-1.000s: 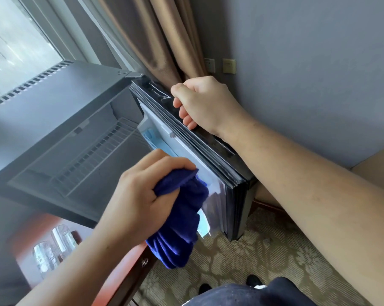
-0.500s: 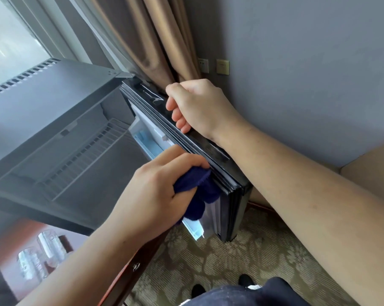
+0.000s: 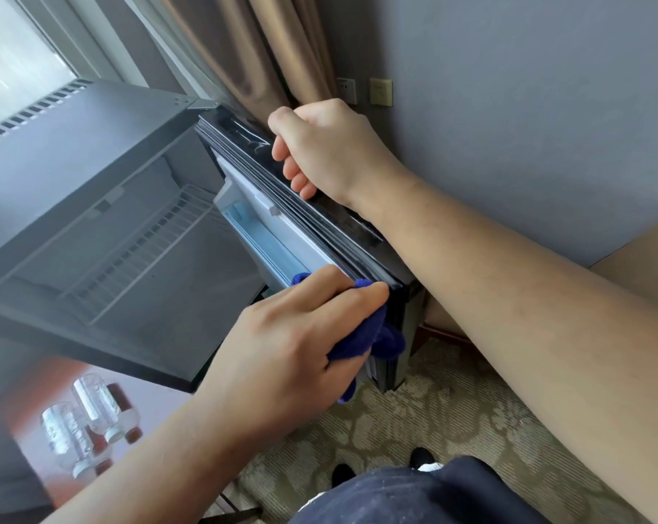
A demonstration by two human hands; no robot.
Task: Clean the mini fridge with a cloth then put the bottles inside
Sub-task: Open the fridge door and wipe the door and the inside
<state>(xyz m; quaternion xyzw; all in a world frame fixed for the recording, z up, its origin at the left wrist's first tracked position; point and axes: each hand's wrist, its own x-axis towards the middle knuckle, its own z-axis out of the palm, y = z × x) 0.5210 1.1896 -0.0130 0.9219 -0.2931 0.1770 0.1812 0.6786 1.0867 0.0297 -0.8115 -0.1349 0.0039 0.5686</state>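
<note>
The grey mini fridge (image 3: 85,153) stands open at the left, with a wire shelf (image 3: 130,259) inside. Its black door (image 3: 331,225) swings out toward me. My right hand (image 3: 327,149) grips the door's top edge, fingers curled over it. My left hand (image 3: 297,342) holds a blue cloth (image 3: 376,334) bunched against the door's inner side near its outer corner. Two clear water bottles (image 3: 89,417) lie on the reddish wooden surface (image 3: 157,406) below the fridge at the lower left.
A brown curtain (image 3: 266,51) hangs behind the door beside a grey wall (image 3: 528,107) with two sockets (image 3: 363,90). A window (image 3: 13,62) is at the upper left. Patterned carpet (image 3: 433,421) lies below, with my feet at the bottom.
My left hand has moved the cloth up and right along the door's inner side to its outer corner. The cloth is now mostly hidden under the hand. My right hand keeps its grip.
</note>
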